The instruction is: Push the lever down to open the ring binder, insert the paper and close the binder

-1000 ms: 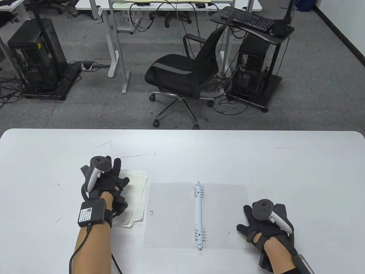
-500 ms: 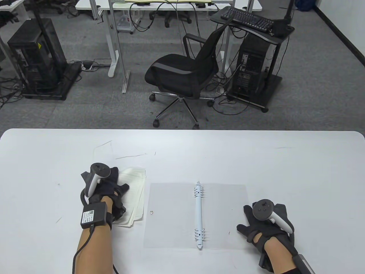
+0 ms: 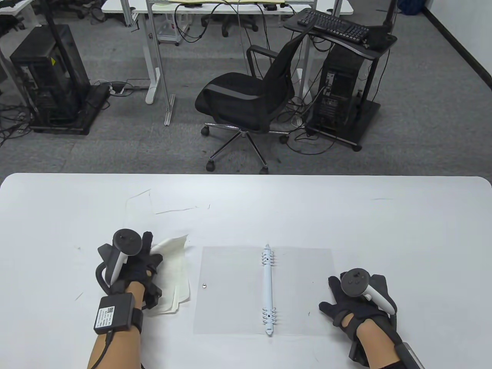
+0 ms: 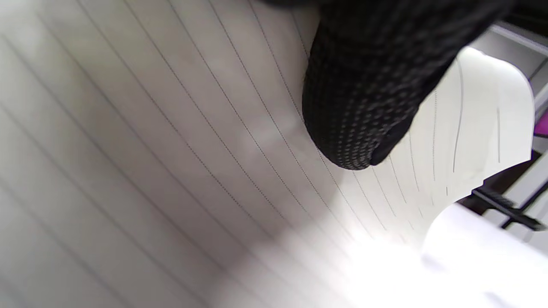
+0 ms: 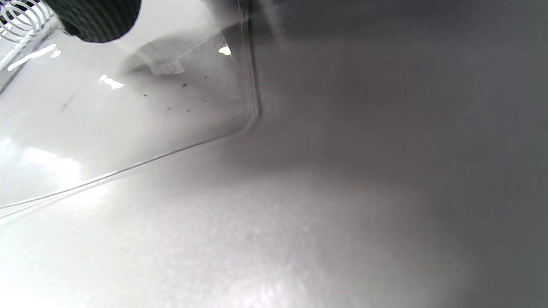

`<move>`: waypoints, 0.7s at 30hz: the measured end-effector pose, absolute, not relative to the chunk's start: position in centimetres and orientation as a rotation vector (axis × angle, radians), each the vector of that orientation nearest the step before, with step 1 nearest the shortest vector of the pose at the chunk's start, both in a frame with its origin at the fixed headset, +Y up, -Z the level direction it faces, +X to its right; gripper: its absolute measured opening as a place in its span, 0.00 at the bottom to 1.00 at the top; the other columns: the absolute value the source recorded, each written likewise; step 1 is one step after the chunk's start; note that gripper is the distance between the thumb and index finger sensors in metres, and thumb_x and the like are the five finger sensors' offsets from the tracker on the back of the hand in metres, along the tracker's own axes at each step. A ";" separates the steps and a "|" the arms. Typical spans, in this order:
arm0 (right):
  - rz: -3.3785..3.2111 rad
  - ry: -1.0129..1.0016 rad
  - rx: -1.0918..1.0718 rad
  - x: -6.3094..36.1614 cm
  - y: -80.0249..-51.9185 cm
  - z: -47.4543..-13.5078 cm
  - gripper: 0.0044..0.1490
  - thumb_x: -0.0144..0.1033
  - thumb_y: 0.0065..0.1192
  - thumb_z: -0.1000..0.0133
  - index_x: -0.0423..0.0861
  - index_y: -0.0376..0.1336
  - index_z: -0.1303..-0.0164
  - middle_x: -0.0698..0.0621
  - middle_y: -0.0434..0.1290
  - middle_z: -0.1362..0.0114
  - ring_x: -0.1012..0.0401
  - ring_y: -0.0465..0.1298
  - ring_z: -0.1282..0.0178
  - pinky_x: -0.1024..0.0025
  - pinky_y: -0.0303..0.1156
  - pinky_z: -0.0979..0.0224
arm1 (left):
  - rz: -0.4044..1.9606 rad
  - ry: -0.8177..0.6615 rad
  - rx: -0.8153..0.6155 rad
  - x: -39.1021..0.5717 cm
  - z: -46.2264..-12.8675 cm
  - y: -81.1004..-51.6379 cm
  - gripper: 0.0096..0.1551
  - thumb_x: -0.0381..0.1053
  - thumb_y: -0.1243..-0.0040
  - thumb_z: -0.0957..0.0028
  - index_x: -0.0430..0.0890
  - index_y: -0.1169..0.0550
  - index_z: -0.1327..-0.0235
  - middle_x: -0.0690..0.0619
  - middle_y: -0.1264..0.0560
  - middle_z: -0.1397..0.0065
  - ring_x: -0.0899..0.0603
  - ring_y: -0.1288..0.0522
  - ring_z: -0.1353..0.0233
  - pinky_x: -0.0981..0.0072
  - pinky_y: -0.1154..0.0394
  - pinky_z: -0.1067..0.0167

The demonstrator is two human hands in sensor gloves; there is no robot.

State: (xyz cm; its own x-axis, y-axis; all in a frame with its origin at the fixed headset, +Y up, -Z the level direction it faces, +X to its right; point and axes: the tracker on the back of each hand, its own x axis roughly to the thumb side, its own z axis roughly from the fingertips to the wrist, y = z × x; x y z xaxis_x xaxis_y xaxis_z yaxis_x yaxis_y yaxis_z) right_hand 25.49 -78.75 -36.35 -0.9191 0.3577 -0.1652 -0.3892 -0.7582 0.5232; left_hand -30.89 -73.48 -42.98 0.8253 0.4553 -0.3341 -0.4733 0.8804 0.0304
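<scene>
Paper (image 3: 175, 265): thin, floppy lined sheets just left of the open binder (image 3: 265, 290), far corner curling up under the left hand (image 3: 132, 269), whose fingers grasp it. Likely light, easily creased; best taken by an edge. Right hand (image 3: 355, 303) flat, released, beside the binder.

Left hand (image 3: 134, 269) hides its grip on paper (image 3: 175, 265).

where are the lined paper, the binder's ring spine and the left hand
lined paper (image 3: 175, 253), table view, lifted top sheet
binder's ring spine (image 3: 268, 290), table view, middle of the white bar
left hand (image 3: 134, 271), table view, back of the glove
</scene>
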 end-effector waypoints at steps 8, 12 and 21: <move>2.579 0.670 -0.035 26.0 -76.9 -35.9 0.53 0.61 0.53 0.44 0.56 0.33 0.18 0.49 0.23 0.13 0.43 0.20 0.21 0.30 0.29 0.27 | 0.729 -0.008 0.008 -24.9 -36.9 -64.3 0.41 0.56 0.17 0.59 0.62 0.28 0.33 0.65 0.15 0.44 0.46 0.17 0.37 0.39 0.33 0.27; 2.442 0.333 0.182 25.1 -73.0 -34.7 0.53 0.60 0.57 0.46 0.56 0.38 0.17 0.45 0.31 0.11 0.39 0.28 0.18 0.28 0.36 0.25 | 0.752 -0.189 0.019 -18.4 -34.0 -62.9 0.40 0.57 0.18 0.58 0.63 0.28 0.33 0.65 0.15 0.43 0.47 0.17 0.37 0.40 0.33 0.27; 1.876 0.282 0.621 20.6 -70.6 -31.6 0.44 0.55 0.76 0.55 0.49 0.67 0.29 0.46 0.71 0.22 0.41 0.70 0.26 0.39 0.68 0.30 | 0.889 -0.340 0.011 -7.6 -28.7 -66.9 0.40 0.58 0.19 0.59 0.63 0.28 0.33 0.67 0.15 0.43 0.47 0.17 0.37 0.41 0.32 0.28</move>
State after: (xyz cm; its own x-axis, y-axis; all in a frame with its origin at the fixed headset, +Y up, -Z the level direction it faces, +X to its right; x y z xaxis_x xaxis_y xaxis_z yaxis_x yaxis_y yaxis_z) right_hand 20.65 -70.64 -31.63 -0.2761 0.9181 0.2845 -0.7938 -0.3847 0.4711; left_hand -7.63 -66.87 -28.67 0.5801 0.7590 0.2957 -0.7624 0.6338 -0.1309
